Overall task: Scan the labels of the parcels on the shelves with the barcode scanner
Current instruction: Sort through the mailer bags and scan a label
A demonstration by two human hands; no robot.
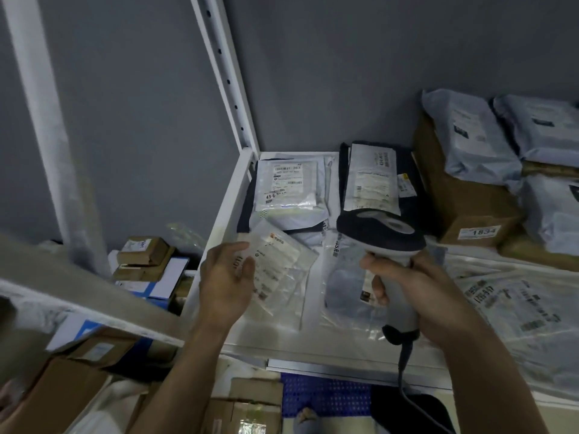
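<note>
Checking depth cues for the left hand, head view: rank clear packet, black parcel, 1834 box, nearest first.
1. clear packet: touching the left hand, front left of shelf.
2. black parcel: mid-shelf, behind the scanner.
3. 1834 box: far right.

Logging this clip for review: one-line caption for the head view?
Right hand grips barcode scanner over shelf parcels; left hand touches clear-bagged parcel.

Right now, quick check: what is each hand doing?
Left hand: open, fingers touching the clear bagged parcel.
Right hand: gripping the barcode scanner.
</note>
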